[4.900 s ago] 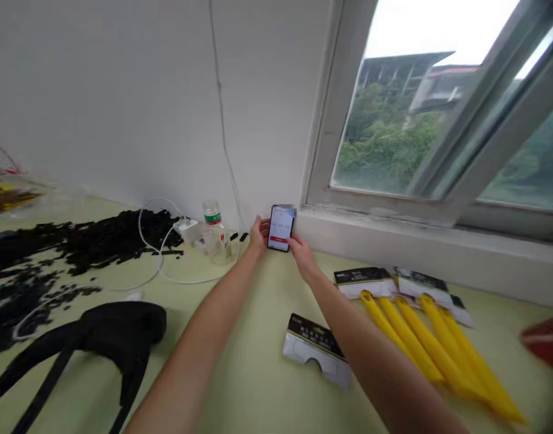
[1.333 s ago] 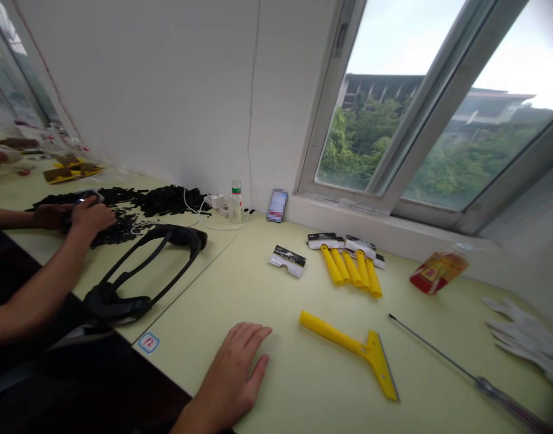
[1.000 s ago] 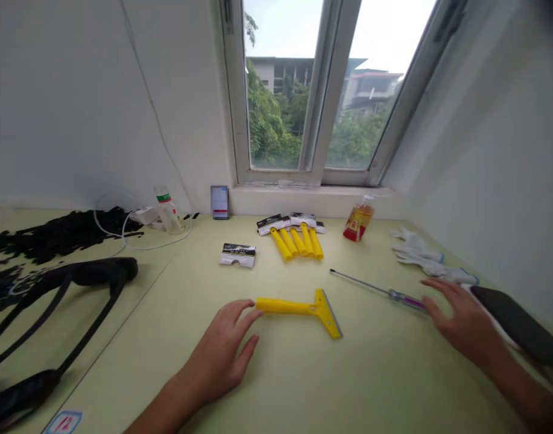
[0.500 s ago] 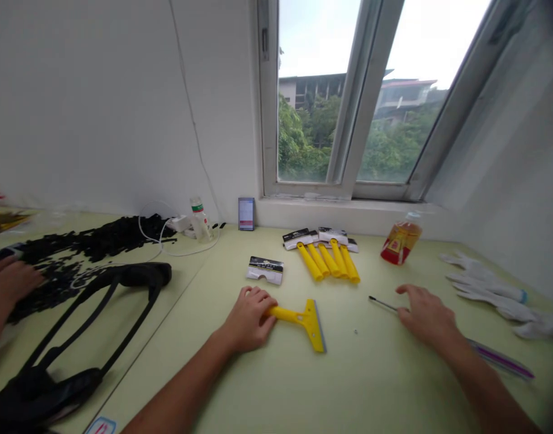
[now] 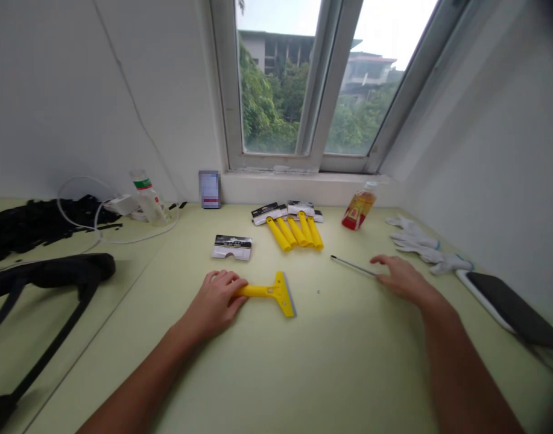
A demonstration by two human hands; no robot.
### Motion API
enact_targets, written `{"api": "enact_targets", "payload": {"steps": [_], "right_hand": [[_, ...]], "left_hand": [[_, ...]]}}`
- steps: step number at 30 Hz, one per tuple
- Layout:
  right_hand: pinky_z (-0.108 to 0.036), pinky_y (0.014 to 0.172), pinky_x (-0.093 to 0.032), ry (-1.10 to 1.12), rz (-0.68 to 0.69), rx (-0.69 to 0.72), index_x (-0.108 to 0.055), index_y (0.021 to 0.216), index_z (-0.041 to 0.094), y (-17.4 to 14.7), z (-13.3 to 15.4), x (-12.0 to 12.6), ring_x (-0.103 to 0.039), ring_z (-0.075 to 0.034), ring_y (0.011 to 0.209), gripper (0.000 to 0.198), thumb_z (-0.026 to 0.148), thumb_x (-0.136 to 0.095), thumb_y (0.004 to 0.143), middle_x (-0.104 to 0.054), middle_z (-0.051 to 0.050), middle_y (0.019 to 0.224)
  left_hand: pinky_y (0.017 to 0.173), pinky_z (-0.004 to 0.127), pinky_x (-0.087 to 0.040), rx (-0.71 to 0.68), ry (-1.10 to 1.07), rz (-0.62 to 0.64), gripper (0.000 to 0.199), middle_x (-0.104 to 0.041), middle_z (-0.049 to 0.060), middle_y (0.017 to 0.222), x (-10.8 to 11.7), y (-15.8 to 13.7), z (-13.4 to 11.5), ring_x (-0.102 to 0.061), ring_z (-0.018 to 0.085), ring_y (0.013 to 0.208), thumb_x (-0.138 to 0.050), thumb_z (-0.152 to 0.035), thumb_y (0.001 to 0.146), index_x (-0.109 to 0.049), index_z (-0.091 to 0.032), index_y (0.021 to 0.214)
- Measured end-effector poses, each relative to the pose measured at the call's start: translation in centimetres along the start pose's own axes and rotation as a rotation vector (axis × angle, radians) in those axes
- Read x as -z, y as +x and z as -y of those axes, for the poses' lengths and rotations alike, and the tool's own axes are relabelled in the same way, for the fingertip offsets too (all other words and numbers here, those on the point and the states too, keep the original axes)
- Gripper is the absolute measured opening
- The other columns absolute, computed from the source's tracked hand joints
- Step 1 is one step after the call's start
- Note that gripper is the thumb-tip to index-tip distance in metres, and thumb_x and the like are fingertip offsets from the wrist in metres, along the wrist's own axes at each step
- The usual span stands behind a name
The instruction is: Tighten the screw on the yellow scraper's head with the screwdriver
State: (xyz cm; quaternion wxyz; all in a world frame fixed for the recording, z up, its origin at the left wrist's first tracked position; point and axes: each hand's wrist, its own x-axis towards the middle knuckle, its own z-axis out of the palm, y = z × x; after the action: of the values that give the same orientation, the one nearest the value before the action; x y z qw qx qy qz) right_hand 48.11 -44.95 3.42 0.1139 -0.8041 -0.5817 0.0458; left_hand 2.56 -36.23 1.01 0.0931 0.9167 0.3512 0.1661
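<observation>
My left hand (image 5: 219,299) is closed around the handle end of a yellow scraper (image 5: 262,292). The scraper lies flat, its wide head and grey blade edge pointing right. On the right, my right hand (image 5: 400,277) rests low over the table with its fingers on a screwdriver (image 5: 353,265). Only the thin metal shaft and dark tip show, pointing left; the handle is hidden by the hand. Between the two tools lies a tiny metal piece (image 5: 318,292), too small to name. A black and white packaging card (image 5: 232,248) lies beyond my left hand.
Several yellow scraper handles (image 5: 297,232) with cards lie near the window. Behind stand a bottle of red-yellow liquid (image 5: 359,206), a phone (image 5: 210,189) and a clear bottle (image 5: 149,199). White gloves (image 5: 416,241) and a dark flat device (image 5: 506,301) are right; a black frame (image 5: 54,277) left.
The view has swung right, so everything sits further left and another person's hand at the far left has gone out of sight. Both hands keep their places on the tools.
</observation>
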Motion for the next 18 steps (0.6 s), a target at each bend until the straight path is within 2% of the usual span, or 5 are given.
{"api": "enact_targets", "payload": {"steps": [3, 6, 9, 13, 18], "right_hand": [[-0.035, 0.091, -0.047, 0.091, 0.067, 0.119, -0.065, 0.111, 0.020, -0.6, 3.5, 0.0, -0.062, -0.022, 0.100, 0.034, 0.028, -0.051, 0.081, -0.065, -0.011, 0.116], [-0.026, 0.076, -0.049, 0.198, 0.255, 0.289, -0.068, 0.104, 0.024, -1.5, 7.5, -1.1, -0.063, -0.015, 0.082, 0.027, 0.035, -0.053, 0.085, -0.069, -0.003, 0.096], [-0.025, 0.073, -0.047, 0.240, 0.355, 0.394, -0.070, 0.095, 0.024, -2.2, 10.3, -2.3, -0.061, -0.014, 0.078, 0.019, 0.032, -0.059, 0.081, -0.067, -0.001, 0.088], [-0.028, 0.074, -0.044, 0.245, 0.384, 0.438, -0.068, 0.082, 0.021, -2.5, 11.4, -2.8, -0.059, -0.016, 0.078, 0.013, 0.024, -0.056, 0.080, -0.066, -0.004, 0.088], [-0.031, 0.073, -0.043, 0.244, 0.384, 0.436, -0.066, 0.086, 0.021, -2.7, 11.6, -2.8, -0.058, -0.018, 0.080, 0.015, 0.021, -0.051, 0.082, -0.066, -0.005, 0.087]], "left_hand": [[0.096, 0.046, -0.033, -0.046, 0.009, -0.010, 0.022, -0.064, 0.005, 0.106, -0.3, 0.1, 0.2, -0.054, 0.024, 0.100, -0.056, -0.024, 0.090, -0.062, -0.025, 0.112], [0.097, 0.046, -0.033, -0.082, 0.033, -0.028, 0.023, -0.065, 0.005, 0.106, -0.4, 0.2, -0.1, -0.055, 0.024, 0.100, -0.055, -0.022, 0.091, -0.062, -0.024, 0.113], [0.096, 0.046, -0.034, -0.087, 0.053, -0.050, 0.024, -0.064, 0.006, 0.107, -0.3, 0.2, -0.5, -0.054, 0.024, 0.102, -0.056, -0.020, 0.090, -0.062, -0.023, 0.113], [0.095, 0.045, -0.035, -0.079, 0.051, -0.049, 0.024, -0.064, 0.006, 0.107, -0.1, 0.2, -0.9, -0.053, 0.024, 0.102, -0.056, -0.019, 0.090, -0.062, -0.022, 0.112], [0.096, 0.044, -0.036, -0.064, 0.027, -0.036, 0.023, -0.064, 0.005, 0.108, -0.1, 0.2, -0.9, -0.053, 0.023, 0.102, -0.058, -0.020, 0.090, -0.062, -0.023, 0.113]]}}
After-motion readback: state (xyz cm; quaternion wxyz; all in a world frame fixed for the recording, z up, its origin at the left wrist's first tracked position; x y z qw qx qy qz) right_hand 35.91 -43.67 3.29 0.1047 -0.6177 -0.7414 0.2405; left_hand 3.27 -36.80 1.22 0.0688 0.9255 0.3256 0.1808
